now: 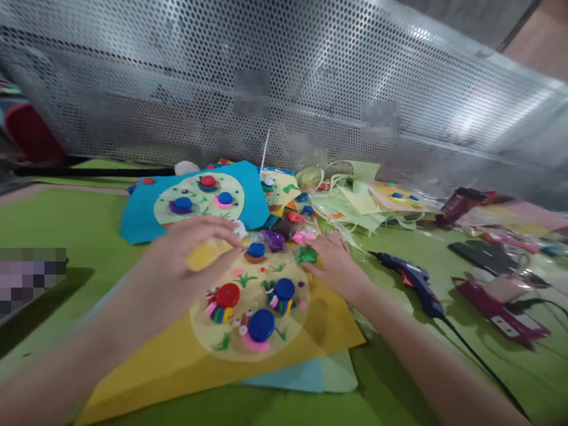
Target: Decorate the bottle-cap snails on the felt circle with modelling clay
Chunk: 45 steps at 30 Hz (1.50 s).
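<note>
A yellow sheet (328, 331) lies before me with a pale round card (204, 337) on it. The card carries several snail-like figures made of bottle caps and coloured clay, among them a red cap (228, 295) and a blue cap (261, 325), with green clay grass tufts around. My left hand (186, 254) hovers over the card's upper left, thumb and fingers apart, near a small white lump (240, 229). My right hand (332, 260) is at the card's upper right, fingers spread, its thumb and forefinger beside a green clay packet (306, 255); I cannot tell whether they touch it.
Purple (273, 240) and pink clay packets (303, 237) lie beyond the card. A blue sheet (254, 195) with another decorated card is behind left. On the right are a glue gun (410, 278) with a cord and a maroon object (501, 313). A perforated metal panel (302, 77) stands behind.
</note>
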### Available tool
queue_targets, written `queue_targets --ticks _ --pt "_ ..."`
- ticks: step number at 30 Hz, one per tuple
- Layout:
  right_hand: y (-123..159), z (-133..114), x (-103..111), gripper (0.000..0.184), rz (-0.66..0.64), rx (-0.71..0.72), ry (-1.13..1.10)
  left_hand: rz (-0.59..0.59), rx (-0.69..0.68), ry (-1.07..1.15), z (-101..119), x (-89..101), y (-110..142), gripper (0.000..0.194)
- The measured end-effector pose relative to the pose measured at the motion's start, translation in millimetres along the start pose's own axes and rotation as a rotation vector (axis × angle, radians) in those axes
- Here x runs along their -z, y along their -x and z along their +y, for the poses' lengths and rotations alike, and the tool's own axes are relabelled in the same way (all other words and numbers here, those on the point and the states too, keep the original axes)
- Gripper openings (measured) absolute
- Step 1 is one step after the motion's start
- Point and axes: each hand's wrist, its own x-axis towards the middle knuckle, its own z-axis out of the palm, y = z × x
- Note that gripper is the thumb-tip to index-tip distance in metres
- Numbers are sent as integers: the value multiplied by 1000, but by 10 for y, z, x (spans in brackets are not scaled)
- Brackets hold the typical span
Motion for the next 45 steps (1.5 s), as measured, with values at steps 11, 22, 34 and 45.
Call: queue_targets --ticks 11,22,34,45 --pt "189 -436 254 36 314 249 -221 -51 -168 -106 215 -290 169 31" --pt "253 -525 216 38 280 410 -239 -64 178 309 341 -265 214 84" --pt "248 -644 214 34 426 531 -63 -40 289 272 360 -261 169 101" --pt "246 -586 183 36 344 463 -130 -79 351 294 364 -235 131 44"
